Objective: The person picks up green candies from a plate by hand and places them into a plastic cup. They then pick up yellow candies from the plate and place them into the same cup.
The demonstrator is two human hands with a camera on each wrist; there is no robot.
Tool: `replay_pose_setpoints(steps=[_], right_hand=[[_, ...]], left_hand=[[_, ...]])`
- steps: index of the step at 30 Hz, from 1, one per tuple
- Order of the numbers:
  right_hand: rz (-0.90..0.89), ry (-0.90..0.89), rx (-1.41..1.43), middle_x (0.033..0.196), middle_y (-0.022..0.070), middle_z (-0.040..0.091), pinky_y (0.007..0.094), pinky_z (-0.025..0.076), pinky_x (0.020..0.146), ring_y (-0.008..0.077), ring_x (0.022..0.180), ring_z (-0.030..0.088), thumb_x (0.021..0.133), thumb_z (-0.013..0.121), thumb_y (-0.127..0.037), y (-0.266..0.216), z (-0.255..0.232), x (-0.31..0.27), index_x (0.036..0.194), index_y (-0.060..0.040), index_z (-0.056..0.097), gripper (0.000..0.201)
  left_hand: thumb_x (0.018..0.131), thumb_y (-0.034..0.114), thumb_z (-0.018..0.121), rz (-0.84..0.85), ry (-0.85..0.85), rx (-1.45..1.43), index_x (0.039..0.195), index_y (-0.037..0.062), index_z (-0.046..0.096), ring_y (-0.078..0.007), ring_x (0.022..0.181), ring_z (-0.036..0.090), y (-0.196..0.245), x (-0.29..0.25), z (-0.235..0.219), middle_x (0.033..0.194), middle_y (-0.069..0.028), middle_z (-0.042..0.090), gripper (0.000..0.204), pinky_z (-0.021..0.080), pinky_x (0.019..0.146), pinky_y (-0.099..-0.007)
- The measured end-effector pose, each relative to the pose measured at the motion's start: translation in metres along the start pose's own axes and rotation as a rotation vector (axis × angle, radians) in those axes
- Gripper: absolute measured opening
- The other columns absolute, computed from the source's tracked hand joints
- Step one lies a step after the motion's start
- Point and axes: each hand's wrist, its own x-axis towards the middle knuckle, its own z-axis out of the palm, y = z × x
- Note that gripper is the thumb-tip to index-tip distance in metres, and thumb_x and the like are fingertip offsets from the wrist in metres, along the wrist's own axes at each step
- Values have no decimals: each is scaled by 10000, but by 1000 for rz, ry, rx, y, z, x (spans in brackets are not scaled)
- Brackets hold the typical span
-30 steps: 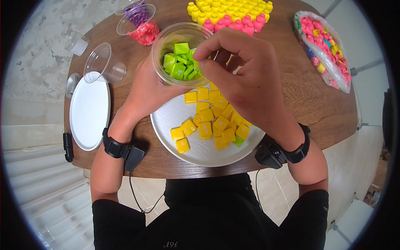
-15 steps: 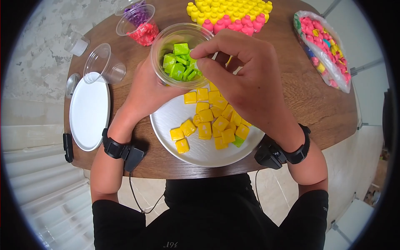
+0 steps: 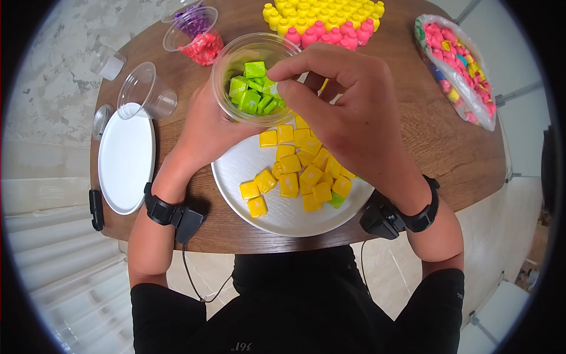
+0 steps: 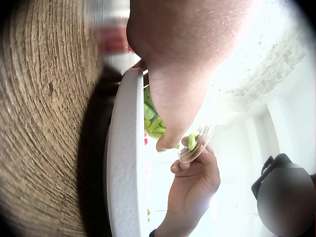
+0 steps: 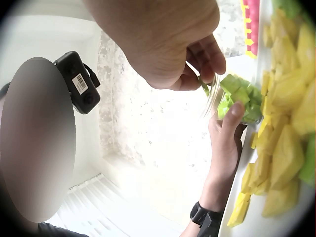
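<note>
In the head view my left hand [image 3: 203, 130] holds a clear plastic cup [image 3: 234, 52] above the near part of the table, its mouth tilted toward me. Several green square wrapped pieces [image 3: 250, 100] lie inside the cup. My right hand [image 3: 351, 109] reaches over the cup's right rim. Between its thumb and forefinger it pinches one green square piece [image 5: 203, 86], seen edge-on in the right wrist view. Beneath both hands stands a round white plate [image 3: 236, 174] bearing many yellow square pieces [image 3: 289, 184] and a green one [image 3: 336, 201] at the right.
At left are an oval white plate [image 3: 127, 171] and a tipped clear cup [image 3: 138, 88]. Farther back stand cups with red pieces [image 3: 205, 50] and purple pieces [image 3: 191, 23]. Yellow and pink bottle-shaped pieces [image 3: 324, 20] fill the back; a plastic bag [image 3: 460, 71] of colourful pieces lies right.
My right fingertips have shifted slightly left over the cup's mouth. The left hand, the cup and the pieces on the plate stay nearly as they were.
</note>
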Motion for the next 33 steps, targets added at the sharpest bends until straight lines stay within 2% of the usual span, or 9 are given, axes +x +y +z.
replay_pose_setpoints(steps=[33], right_hand=[[3,-1,6,857,17,767,240,483,598,58,696,645,933,736,-58,-1,0,0,993,-26,796,90]], left_hand=[[716,187,991,-9,0,-33,1476,55,560,-263,1248,704,1,0,1,1358,-127,712,884,552,1065,-391]])
